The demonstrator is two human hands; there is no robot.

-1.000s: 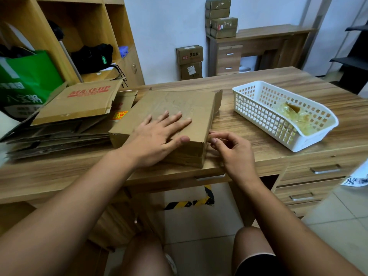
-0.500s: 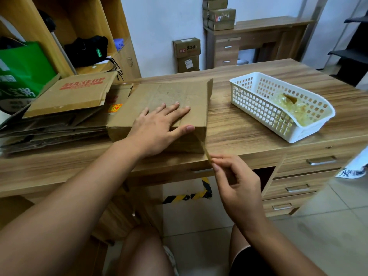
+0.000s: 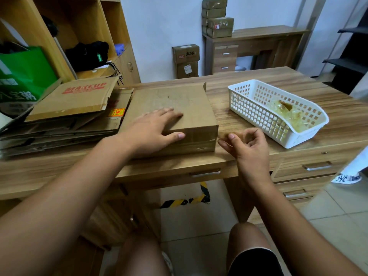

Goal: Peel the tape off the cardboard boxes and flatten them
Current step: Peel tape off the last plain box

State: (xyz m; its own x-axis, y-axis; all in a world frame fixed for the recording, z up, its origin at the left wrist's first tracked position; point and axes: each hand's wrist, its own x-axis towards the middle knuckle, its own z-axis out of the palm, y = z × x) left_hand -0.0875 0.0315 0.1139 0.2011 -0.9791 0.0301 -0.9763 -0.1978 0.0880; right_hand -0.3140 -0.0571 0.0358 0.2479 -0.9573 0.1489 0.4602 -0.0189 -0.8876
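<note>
Left hand (image 3: 157, 128) lies flat on box (image 3: 191, 108). Right hand (image 3: 249, 148) is curled; tape pinch too blurry, can't tell. It rose from below the desk (image 3: 221, 100) edge.

1 brown cardboard box (image 3: 175, 100), lying flat, front seemingly taped

Bare forearms leading to the left hand (image 3: 153, 130) and right hand (image 3: 249, 148), short plain nails. Black shorts (image 3: 256, 263) with a thin pale hem over the right thigh, knees uncovered. Possibly a white shoe (image 3: 166, 262) below, blurred
</note>
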